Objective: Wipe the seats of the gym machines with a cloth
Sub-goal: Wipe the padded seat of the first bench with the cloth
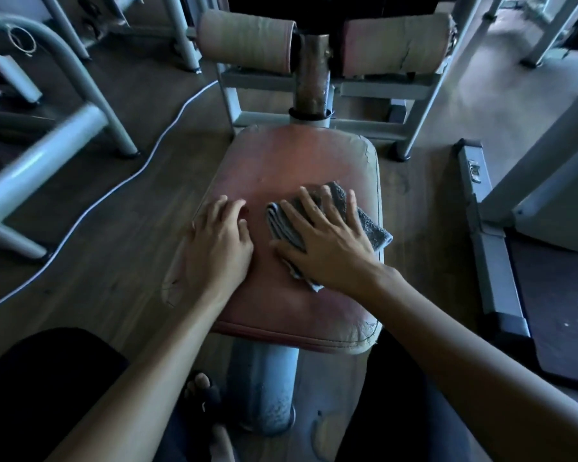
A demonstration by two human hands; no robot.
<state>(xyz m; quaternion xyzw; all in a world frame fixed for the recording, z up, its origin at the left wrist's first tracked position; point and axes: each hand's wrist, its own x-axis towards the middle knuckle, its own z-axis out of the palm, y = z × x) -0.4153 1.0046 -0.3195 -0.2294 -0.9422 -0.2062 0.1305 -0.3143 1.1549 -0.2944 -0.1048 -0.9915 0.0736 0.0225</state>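
Note:
A worn reddish padded seat [291,155] of a gym machine fills the middle of the view, cracked along its edges. A folded grey cloth [372,228] lies on the seat's right half. My right hand [324,241] presses flat on the cloth with fingers spread. To its left, my left hand [221,241] rests on the bare seat near the left edge, fingers slightly bent, holding nothing.
Two padded rollers [247,45] and a rusty post [312,81] stand behind the seat. A white cable [141,168] snakes across the wooden floor on the left, beside grey machine frames [47,151]. Another machine's base [491,248] lies on the right. My sandalled foot [202,391] is beside the seat post.

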